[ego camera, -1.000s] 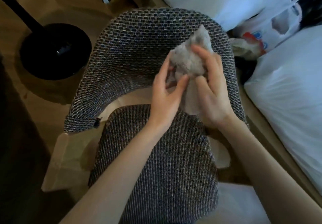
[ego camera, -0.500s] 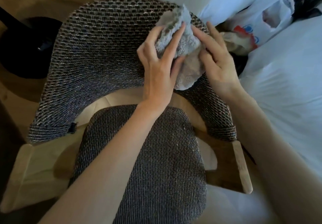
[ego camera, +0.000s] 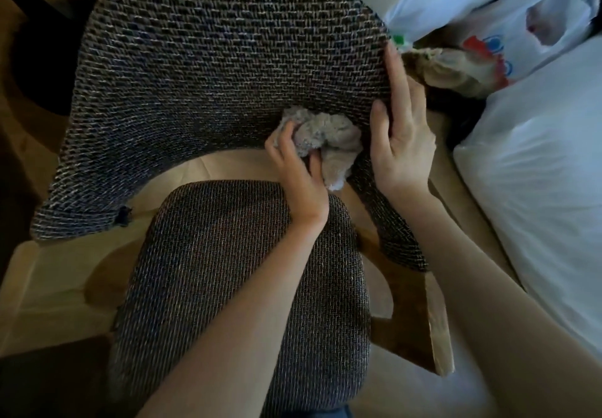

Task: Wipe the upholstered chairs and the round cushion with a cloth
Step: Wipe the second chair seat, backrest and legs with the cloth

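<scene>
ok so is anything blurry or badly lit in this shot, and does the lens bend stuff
Head view: the cloth and the left hand gripping it look slightly smeared, the backrest weave is crisp; head view: the floor at left is in deep shadow, the white bedding at right nearly washed out; head view: the wide lens bows the backrest's outline.

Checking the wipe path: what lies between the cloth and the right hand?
Only a narrow strip of woven backrest, seen in the head view.

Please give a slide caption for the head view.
Left hand holds a bunched cloth against the woven chair backrest; right hand rests on its edge.
</scene>
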A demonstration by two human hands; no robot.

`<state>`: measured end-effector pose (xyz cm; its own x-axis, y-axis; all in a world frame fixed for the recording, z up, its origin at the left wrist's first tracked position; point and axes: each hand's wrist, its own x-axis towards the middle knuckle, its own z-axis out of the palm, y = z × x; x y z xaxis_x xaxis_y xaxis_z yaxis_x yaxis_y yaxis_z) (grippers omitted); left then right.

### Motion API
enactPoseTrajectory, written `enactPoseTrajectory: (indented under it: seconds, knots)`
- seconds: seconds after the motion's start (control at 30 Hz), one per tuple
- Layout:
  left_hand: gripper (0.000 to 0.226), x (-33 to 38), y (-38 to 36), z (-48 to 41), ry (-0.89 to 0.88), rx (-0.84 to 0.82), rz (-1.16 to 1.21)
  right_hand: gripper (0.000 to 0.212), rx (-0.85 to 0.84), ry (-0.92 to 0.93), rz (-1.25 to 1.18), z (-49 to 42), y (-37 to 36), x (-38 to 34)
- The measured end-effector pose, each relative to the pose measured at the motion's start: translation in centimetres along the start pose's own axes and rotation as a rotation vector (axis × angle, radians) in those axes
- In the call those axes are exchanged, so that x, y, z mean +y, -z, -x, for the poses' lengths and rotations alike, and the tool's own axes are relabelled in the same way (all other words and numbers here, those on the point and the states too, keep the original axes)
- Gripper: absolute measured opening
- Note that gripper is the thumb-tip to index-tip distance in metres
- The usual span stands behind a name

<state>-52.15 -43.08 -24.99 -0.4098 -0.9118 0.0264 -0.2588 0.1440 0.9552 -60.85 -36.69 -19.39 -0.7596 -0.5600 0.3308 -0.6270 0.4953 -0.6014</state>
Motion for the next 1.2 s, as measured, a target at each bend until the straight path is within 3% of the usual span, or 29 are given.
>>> enactPoseTrajectory:
  seconds: [0.1,0.23,0.37,0.8,0.9,1.0,1.2]
  knots:
    - [0.043,1.5,0.3,0.4,0.010,0.041,0.057,0.049,-0.044,-0.013,-0.041,-0.1,0.5,0.2]
    - [0.037,5.6,-0.9,0.3,-0.107,0.188,0.108,0.049,-0.106,-0.057,-0.130,1.0,1.5,1.3]
    - [0.034,7.1,-3.7,-0.2,-0.021,0.372,0.174,0.049,-0.095,-0.096,-0.118,3.0,1.5,2.2]
    - [0.035,2.5,-5.1,1.7,0.321,0.354,0.256,0.047,-0.038,-0.073,-0.109,3.4,0.9,2.7]
    - [0.030,5.4,-4.6,1.8,0.166,0.405,0.249,0.045,-0.079,-0.093,-0.186,3.2,1.3,3.1]
    - [0.029,8.3,-5.4,2.0,-0.018,0.424,0.272,0.042,-0.195,-0.264,-0.335,3.9,2.3,4.4]
    - [0.030,7.5,-6.3,3.0,0.003,0.404,0.220,0.040,-0.182,-0.456,-0.445,6.5,3.2,4.8]
